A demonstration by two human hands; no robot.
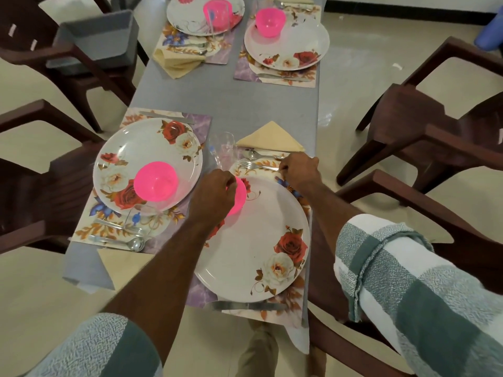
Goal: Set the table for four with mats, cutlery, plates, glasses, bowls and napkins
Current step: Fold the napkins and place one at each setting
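On the nearest floral mat (283, 308) lies a white rose-patterned plate (253, 240). At the plate's far edge sits a pink bowl (240, 195), and my left hand (213, 195) grips its rim from above. My right hand (299, 170) pinches the handle end of a fork (251, 165) lying on the mat beyond the plate, beside a spoon (251, 153). A folded beige napkin (269, 140) and a clear glass (223, 148) stand just past the cutlery. A knife (245, 306) lies at the mat's near edge.
To the left, a second setting has a plate (130, 148), pink bowl (156, 183), glass (138, 219), spoon (133, 244) and napkin (119, 265). Two more settings lie at the table's far end (285, 47). Brown chairs (424, 131) surround the grey table (245, 99).
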